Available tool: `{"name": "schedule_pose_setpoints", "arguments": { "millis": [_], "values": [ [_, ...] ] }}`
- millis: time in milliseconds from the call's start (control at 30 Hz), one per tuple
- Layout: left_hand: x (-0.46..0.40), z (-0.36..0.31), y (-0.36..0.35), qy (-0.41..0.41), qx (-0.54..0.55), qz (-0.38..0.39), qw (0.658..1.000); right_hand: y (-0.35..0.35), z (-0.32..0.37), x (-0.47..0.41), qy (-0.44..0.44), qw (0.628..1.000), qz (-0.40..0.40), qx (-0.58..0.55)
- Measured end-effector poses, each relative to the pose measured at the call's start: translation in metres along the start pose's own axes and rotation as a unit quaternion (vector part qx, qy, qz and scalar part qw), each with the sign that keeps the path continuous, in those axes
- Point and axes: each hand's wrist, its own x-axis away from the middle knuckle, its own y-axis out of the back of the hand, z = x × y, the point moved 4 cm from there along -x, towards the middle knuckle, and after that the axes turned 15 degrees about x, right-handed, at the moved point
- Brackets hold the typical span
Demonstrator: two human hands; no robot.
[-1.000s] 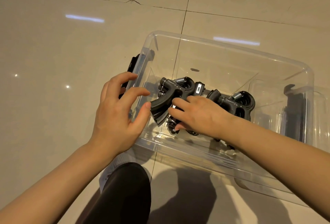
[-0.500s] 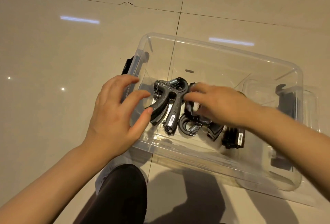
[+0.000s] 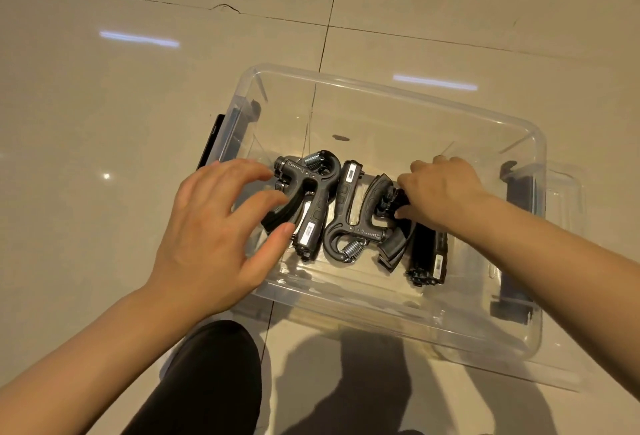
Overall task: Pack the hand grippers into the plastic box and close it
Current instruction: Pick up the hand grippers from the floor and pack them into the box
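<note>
Inside plastic box (image 3: 388, 88), hand grippers (image 3: 349, 212) lengthwise near-to-far (alternately flipped)

Box (image 3: 391, 88) is clear glossy plastic. Grippers (image 3: 317, 199) look like matt black plastic with shiny metal springs. Floor (image 3: 104, 88) is glossy tile.

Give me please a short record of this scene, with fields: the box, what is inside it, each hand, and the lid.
box: clear plastic box on tiled floor, open
contents: three black hand grippers lying side by side at the bottom
left hand: open, fingers spread at the box's left wall
right hand: inside the box, fingers on the rightmost gripper
lid: not on the box
</note>
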Motion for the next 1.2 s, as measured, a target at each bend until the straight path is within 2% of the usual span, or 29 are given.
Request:
{"name": "schedule_pose_setpoints", "arguments": {
  "millis": [133, 300, 433, 500, 533, 600, 733, 867, 967, 1033, 1200],
  "values": [
    [-0.001, 0.0, 0.0, 0.001, -0.001, -0.003, 1.0, -0.004, 0.01, -0.003, 0.007, 0.999, -0.033, 0.028],
    [0.001, 0.0, 0.0, 0.011, 0.003, -0.007, 1.0, 0.007, 0.001, 0.006, 0.021, 0.997, -0.061, -0.032],
    [0.001, 0.0, 0.0, 0.006, 0.011, -0.011, 1.0, 0.022, -0.012, 0.035, 0.088, 0.98, -0.18, 0.015],
    [0.001, 0.0, 0.001, 0.002, 0.013, -0.015, 1.0, 0.036, -0.026, 0.048, 0.059, 0.966, -0.253, -0.019],
    [0.0, 0.0, 0.0, 0.002, 0.013, -0.015, 1.0, 0.043, -0.033, 0.051, 0.041, 0.963, -0.26, -0.052],
    [0.001, 0.001, 0.0, 0.003, 0.014, -0.017, 1.0, 0.048, -0.037, 0.049, 0.033, 0.975, -0.201, -0.09],
    [0.002, 0.001, 0.002, 0.005, 0.022, -0.027, 0.999, 0.019, -0.017, 0.035, 0.013, 0.993, -0.013, -0.119],
    [0.001, 0.001, 0.001, 0.005, 0.021, -0.024, 0.999, -0.003, -0.002, 0.031, 0.052, 0.974, 0.094, -0.201],
    [0.002, 0.002, 0.001, 0.007, 0.021, -0.018, 1.0, -0.001, 0.007, 0.036, 0.119, 0.964, 0.132, -0.199],
    [0.002, 0.002, 0.001, 0.009, 0.022, -0.018, 1.0, 0.003, 0.013, 0.036, 0.136, 0.968, 0.119, -0.175],
    [0.002, 0.002, 0.001, 0.01, 0.02, -0.017, 1.0, 0.004, 0.042, 0.038, 0.109, 0.983, 0.135, -0.053]
  ]
}}
